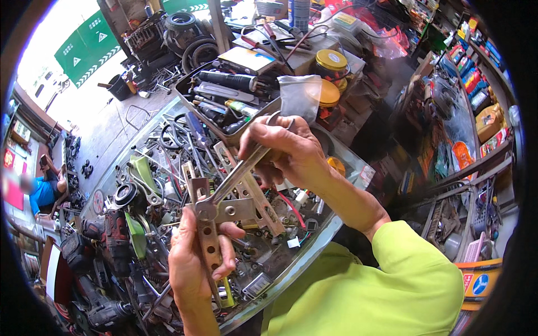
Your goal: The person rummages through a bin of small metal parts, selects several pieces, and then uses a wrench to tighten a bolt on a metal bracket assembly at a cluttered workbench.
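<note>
A cluttered workshop bench (314, 246) fills the view, its curved front edge near the person; parts cover it, leaving little free room. Above its middle, the left hand (193, 263) clamps a perforated metal bracket (208, 235) upright. The right hand (286, 151) grips a spanner (238, 173) whose head meets the bracket's top. A tool tray (224, 98) sits behind.
</note>
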A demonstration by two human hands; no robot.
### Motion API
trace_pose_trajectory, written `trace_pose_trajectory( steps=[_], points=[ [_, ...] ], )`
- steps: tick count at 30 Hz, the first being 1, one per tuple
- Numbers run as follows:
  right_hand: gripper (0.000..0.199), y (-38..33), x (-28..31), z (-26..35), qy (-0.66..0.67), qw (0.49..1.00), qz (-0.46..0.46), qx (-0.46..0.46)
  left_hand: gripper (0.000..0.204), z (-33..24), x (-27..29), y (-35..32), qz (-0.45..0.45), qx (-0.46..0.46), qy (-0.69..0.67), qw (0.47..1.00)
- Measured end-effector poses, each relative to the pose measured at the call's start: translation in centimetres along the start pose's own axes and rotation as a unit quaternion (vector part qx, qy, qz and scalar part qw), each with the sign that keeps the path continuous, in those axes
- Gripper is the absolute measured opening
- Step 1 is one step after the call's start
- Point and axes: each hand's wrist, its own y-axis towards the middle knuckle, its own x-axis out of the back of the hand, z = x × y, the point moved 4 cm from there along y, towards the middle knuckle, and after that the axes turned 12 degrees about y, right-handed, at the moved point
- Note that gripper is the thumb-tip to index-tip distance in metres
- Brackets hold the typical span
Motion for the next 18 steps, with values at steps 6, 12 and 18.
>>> trace_pose_trajectory(
  steps=[6, 12, 18],
  points=[
    [0.039, -2.1, -3.8, 3.5, -0.225, 0.912, 0.232, 0.255, 0.044, -0.5, -0.8, -0.2, -0.026, -0.011, 0.066, 0.997],
    [0.026, -4.9, -3.6, 7.9, -0.091, 0.98, -0.023, 0.176, 0.043, -1.6, 0.3, -0.3, -0.11, -0.08, 0.075, 0.988],
    [0.034, -0.4, 3.7, 5.0, -0.153, 0.961, -0.118, 0.199, 0.04, -2.5, 2.6, -0.9, -0.089, -0.122, -0.023, 0.988]
  ],
)
